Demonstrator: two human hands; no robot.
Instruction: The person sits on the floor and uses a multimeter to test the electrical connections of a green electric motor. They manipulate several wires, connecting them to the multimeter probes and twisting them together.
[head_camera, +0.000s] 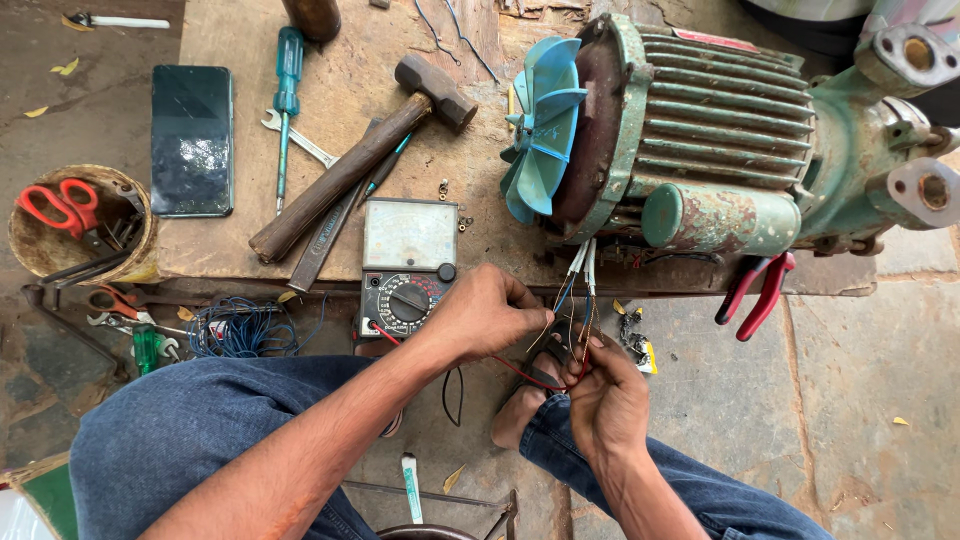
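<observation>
Motor leads (582, 262) hang from the green motor (700, 130), bare ends pinched between both hands; left hand (480, 315) grips a wire plus red probe lead (520, 372), right hand (605, 395) clenches the rest just below. Meter (408, 268) sits just left of the grip. Looks mid-test, leads not yet joined

Your left hand (480, 318) hid the wire ends (560, 330) it pinched. The motor (720, 130) ran off the frame's upper right; the meter (408, 265) dial was too small to read.
</observation>
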